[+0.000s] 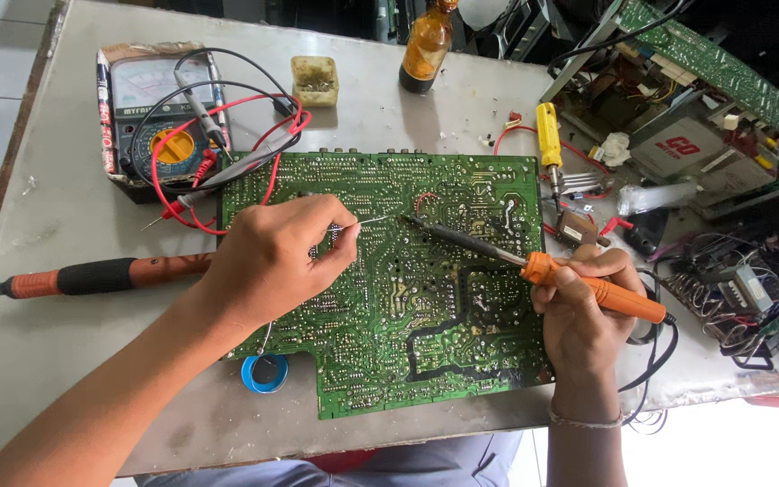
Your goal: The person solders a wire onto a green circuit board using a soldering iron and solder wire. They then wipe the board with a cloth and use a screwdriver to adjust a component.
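Note:
A large green circuit board (426,307) lies solder side up on the grey table. My left hand (272,257) rests on its left part and pinches a thin solder wire (373,219) that points right. My right hand (583,311) grips an orange-handled soldering iron (579,280); its dark tip (412,219) meets the wire's end on the board's upper middle. A blue solder spool (264,372) sits at the board's lower left edge.
A multimeter (157,113) with red and black leads sits at back left. An orange and black tool (92,275) lies at left. A brown bottle (426,50), a small flux tin (315,79), a yellow screwdriver (548,135) and opened electronics (705,117) fill the back and right.

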